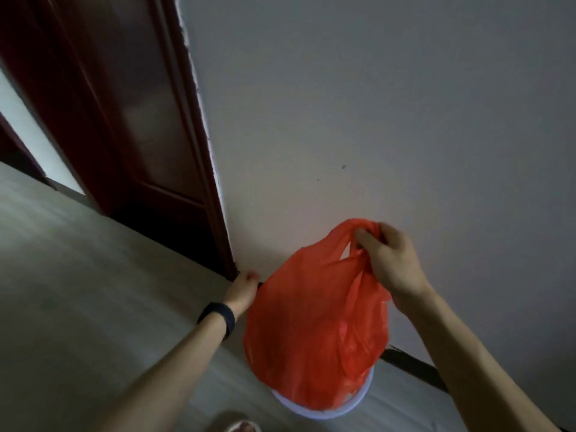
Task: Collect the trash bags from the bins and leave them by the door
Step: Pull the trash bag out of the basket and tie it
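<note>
Your right hand [389, 260] pinches the gathered handles of the thin orange-red plastic trash bag [311, 332], so it hangs below, its bottom in the round white plastic bin [318, 414]. Your left hand [243, 288] sits beside the bag, perhaps steadying; I cannot tell its grip. Pale floor [93, 275] and white wall [374, 120]; a dark red wooden door [140, 135] stands beyond your left hand.

Counts: 1 orange trash bag [311, 332], 1 white bin [327, 412], both near, right of centre. Hands: 2, i.e. 1 left hand [241, 289], 1 right hand [393, 265]. 1 dark wristband [218, 318], near left. 1 dark red door [124, 104], far left.
</note>
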